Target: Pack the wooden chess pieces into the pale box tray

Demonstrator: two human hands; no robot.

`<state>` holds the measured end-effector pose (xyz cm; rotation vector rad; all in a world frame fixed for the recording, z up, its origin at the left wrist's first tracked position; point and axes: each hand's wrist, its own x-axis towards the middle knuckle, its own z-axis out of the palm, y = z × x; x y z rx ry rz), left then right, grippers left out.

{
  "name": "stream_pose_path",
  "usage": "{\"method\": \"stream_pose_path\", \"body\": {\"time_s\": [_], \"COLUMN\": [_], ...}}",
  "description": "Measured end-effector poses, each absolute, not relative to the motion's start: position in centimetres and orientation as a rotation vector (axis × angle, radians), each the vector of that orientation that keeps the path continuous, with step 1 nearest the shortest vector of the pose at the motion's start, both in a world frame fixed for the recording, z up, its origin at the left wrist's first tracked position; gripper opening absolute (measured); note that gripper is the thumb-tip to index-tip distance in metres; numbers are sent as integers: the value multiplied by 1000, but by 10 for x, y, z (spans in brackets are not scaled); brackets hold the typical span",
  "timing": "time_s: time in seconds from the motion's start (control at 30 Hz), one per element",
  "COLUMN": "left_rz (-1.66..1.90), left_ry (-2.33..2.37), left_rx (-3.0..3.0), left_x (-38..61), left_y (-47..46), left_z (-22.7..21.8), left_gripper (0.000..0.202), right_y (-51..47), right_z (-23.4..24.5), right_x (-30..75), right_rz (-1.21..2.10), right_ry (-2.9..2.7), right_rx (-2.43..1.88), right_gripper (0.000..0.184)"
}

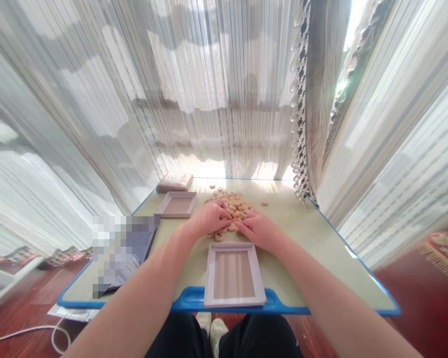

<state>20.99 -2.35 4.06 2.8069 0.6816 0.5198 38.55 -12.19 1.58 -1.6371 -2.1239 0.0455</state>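
Two hands meet over a heap of round wooden pieces (234,200) on a green, blue-edged table (313,238). At far left lies a dark flat thing (144,241), partly blurred; beside it is an empty grey tray (175,215), with a flat box (174,181) behind. The left hand (209,217) rests on the heap with its fingers curled, and the right hand (259,229) does likewise. Whether either grips a piece cannot be told. A second tray (234,300) sits at the near edge, below both hands. One stray piece (264,202) lies right of the heap.
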Motion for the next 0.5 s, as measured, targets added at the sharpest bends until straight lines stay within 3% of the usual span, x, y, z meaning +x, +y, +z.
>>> {"method": "stream_pose_path", "body": {"time_s": [0.2, 0.5], "left_rz": [519, 552], "left_ry": [721, 877], "left_rx": [2834, 2780], "left_x": [213, 221], "left_y": [-23, -33], "left_z": [39, 34], "left_gripper": [27, 34], "right_y": [-123, -122], "right_z": [10, 14], "right_x": [382, 400], "right_rz": [-60, -83], "right_ry": [-2081, -1939], "right_rx": [-1676, -1695], "right_gripper": [42, 28]}}
